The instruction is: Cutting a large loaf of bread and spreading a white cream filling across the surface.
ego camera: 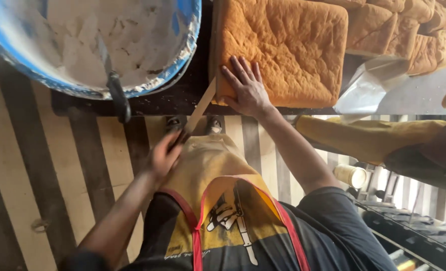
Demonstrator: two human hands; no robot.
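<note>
A large golden-brown bread slab [288,45] lies on a dark table [172,100]. My right hand [247,90] rests flat on the slab's near left corner, fingers spread. In my left hand [163,156] is the handle of a long knife [200,111]. Its pale blade slants up against the slab's left edge. Both arms reach out over my yellow apron [208,170].
A blue bowl [185,47] of white mix sits at the left, with a dark-handled utensil [116,93] leaning over its rim. More loaves [408,30] and clear plastic wrap [371,85] lie at the right. Another person's yellow sleeve [373,138] reaches in below them. Below is a striped floor [42,165].
</note>
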